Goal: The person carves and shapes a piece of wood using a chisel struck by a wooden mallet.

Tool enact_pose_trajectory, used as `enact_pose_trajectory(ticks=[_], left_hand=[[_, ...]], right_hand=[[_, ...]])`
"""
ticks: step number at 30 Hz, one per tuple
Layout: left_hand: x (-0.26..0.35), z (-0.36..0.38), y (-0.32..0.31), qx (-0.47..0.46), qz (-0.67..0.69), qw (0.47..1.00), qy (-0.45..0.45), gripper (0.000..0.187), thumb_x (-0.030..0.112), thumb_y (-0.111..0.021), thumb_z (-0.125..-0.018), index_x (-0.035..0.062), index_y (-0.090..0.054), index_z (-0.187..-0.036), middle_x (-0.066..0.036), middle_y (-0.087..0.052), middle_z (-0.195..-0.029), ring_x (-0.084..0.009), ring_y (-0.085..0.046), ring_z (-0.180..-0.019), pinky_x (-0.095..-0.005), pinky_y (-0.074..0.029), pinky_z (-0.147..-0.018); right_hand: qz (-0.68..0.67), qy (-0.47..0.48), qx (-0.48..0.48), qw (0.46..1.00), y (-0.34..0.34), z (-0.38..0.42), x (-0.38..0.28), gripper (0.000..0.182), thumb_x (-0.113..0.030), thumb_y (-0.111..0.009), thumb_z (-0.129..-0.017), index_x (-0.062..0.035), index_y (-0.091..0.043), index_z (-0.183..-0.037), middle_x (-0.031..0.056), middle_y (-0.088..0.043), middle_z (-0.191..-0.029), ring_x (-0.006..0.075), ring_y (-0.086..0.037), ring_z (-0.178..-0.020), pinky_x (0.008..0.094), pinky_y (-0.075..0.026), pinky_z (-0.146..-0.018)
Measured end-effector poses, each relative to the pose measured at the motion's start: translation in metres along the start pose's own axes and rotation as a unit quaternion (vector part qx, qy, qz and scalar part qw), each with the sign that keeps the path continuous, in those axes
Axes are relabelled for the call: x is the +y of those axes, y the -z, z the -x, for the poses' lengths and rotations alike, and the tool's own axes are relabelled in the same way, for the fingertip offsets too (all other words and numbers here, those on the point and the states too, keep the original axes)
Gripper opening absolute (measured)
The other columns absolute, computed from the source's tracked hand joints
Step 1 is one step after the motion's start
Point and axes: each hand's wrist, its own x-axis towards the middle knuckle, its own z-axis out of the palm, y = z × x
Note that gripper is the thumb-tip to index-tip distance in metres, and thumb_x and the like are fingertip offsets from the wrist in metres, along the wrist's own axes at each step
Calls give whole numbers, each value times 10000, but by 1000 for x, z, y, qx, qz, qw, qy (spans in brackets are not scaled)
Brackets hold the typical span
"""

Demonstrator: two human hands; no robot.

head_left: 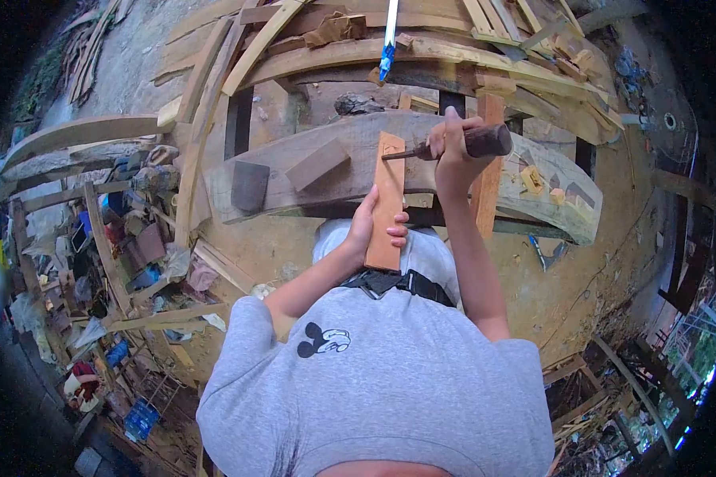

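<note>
My left hand (363, 228) wraps round the lower part of a reddish-brown wooden board (387, 203), thumb on one edge and fingers over the other. The board's near end lies close to my waist, and its far end overlaps the grey bench plank. In my right hand (453, 151) is a chisel with a thick dark wooden handle (489, 141), held closed. Its thin dark shaft (412, 152) points left, with the tip at the board's upper face. Light-coloured marks or shavings show on the board just above the tip.
On the curved grey plank (334, 135) lie a rectangular brown block (317, 164), a dark flat block (249, 186) and a small yellowish wood piece (531, 179). Stacked timber (422, 52) fills the far side. Cluttered scraps (147, 246) are at left; a blue-handled tool (546, 250) lies at right.
</note>
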Motion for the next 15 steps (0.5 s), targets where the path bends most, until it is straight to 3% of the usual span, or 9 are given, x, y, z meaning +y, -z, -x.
enact_pose_trajectory(ticks=[2,3,5,6,9,11,12,14,15], left_hand=[[1,-1,-1,-5,-13,1000,5,520,588,-343,-812,85,-419,-921,-9,-388,-665,-101,-331,-464,-245,-312,-440],[1,-2,-1,-5,-11,1000,2,520,588,-343,-812,85,-419,-921,-9,-388,-665,-101,-331,-464,-245,-312,-440],[0,3,-16,11,-18,999,-25,472,567,-325,-826,117,-447,-903,-13,-420,-669,-112,-352,-467,-257,-333,-446],[-2,8,-29,97,-94,987,-84,434,546,-314,-838,145,-470,-895,-19,-449,-681,-120,-365,-471,-261,-347,-453],[-3,8,-37,121,-104,983,-92,439,533,-318,-842,132,-477,-927,-25,-469,-689,-126,-379,-465,-277,-368,-441],[-5,7,-64,268,-25,947,-175,456,523,-322,-845,110,-480,-957,-33,-489,-718,-131,-407,-474,-282,-392,-441],[1,-5,-51,268,-24,947,-175,456,523,-322,-845,110,-480,-957,-33,-489,-718,-131,-407,-474,-282,-392,-441],[17,-39,-11,416,-137,899,-2,487,520,-321,-847,76,-479,-970,-47,-507,-764,-137,-439,-496,-315,-428,-477],[18,-39,-11,416,-137,899,-2,487,520,-321,-847,76,-479,-970,-47,-507,-764,-137,-439,-496,-315,-428,-477]], right_hand=[[-126,-81,3,989,-3,5,-1,138,-37,-590,-756,-97,-471,-790,2,-455,-547,87,-402,-427,224,-330,-399],[-15,1,-100,995,-3,11,-4,142,-15,-588,-729,-75,-460,-717,18,-464,-539,108,-430,-438,238,-352,-413],[205,162,-292,920,-2,24,-11,187,29,-584,-673,-32,-439,-572,51,-481,-524,148,-486,-459,265,-396,-441],[189,99,-328,920,-4,28,-15,181,44,-592,-612,-22,-445,-531,80,-491,-543,182,-518,-489,278,-421,-474],[181,82,-353,914,-7,27,-16,164,-34,-639,-555,-37,-478,-585,84,-484,-545,234,-506,-491,305,-408,-470],[178,93,-452,869,-7,24,-12,222,-85,-649,-496,-52,-477,-633,84,-492,-568,260,-522,-544,328,-417,-504],[179,92,-453,869,-8,22,-13,222,-85,-649,-496,-52,-477,-633,84,-492,-568,260,-522,-544,328,-417,-504],[168,61,-554,813,-16,17,-16,317,-146,-664,-435,-73,-478,-681,89,-498,-586,282,-535,-594,349,-422,-534],[175,68,-581,792,-22,16,-17,361,-153,-675,-398,-85,-472,-689,90,-506,-578,286,-548,-597,361,-428,-527]])
